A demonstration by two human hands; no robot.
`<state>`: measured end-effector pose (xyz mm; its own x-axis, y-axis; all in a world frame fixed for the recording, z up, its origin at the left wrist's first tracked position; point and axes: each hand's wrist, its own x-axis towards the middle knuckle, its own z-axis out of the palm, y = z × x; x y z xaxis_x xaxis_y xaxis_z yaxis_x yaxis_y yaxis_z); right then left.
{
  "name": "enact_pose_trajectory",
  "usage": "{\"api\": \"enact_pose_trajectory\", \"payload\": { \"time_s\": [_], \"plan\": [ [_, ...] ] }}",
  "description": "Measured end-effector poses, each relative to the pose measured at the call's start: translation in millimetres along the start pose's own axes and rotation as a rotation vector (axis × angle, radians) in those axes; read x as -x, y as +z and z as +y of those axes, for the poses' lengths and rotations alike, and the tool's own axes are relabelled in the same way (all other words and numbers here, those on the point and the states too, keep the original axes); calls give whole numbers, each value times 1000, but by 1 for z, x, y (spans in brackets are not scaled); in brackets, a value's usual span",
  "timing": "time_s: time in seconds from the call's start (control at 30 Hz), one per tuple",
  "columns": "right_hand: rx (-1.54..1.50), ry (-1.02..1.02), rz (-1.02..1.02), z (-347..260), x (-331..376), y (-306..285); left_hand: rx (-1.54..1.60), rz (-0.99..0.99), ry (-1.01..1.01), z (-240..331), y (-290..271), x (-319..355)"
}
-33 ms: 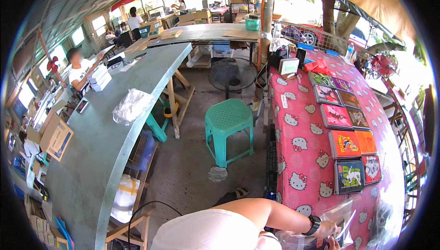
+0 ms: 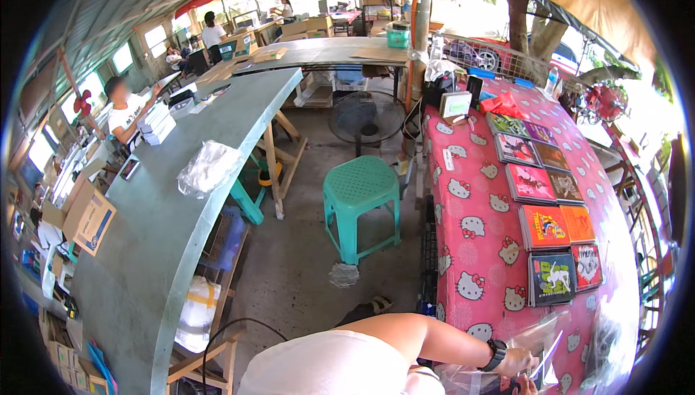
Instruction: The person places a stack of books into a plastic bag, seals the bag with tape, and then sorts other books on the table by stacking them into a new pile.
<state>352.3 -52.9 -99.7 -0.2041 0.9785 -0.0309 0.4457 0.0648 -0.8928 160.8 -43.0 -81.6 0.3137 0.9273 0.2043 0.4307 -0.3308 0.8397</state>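
My left hand [image 2: 517, 361], below a black wristwatch [image 2: 496, 355], grips a clear plastic bag [image 2: 539, 331] over the near end of the pink-covered table [image 2: 463, 243]. A thin white edge [image 2: 549, 357] stands up beside its fingers; I cannot tell whether it is paper or folded plastic. Only the fingers of my right hand [image 2: 527, 386] show at the lower edge, closed together against the same plastic. Just beyond my hands lie stacks of small booklets in two columns, the nearest a dark stack [image 2: 552, 278] and a red one [image 2: 588, 266].
More clear plastic [image 2: 612, 344] lies to the right. A green stool [image 2: 360, 181] and a standing fan [image 2: 368, 118] occupy the aisle. On the left, a long grey-green table [image 2: 152, 207] bears crumpled plastic [image 2: 208, 168]; a person [image 2: 124, 114] sits behind it near white stacks.
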Motion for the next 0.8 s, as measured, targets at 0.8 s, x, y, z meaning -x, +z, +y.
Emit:
{"api": "enact_pose_trajectory", "payload": {
  "time_s": [0.8],
  "plan": [
    [-248, 321, 48, -61, 11, 9, -501, -352, 416, -46, -53, 20]
  ]
}}
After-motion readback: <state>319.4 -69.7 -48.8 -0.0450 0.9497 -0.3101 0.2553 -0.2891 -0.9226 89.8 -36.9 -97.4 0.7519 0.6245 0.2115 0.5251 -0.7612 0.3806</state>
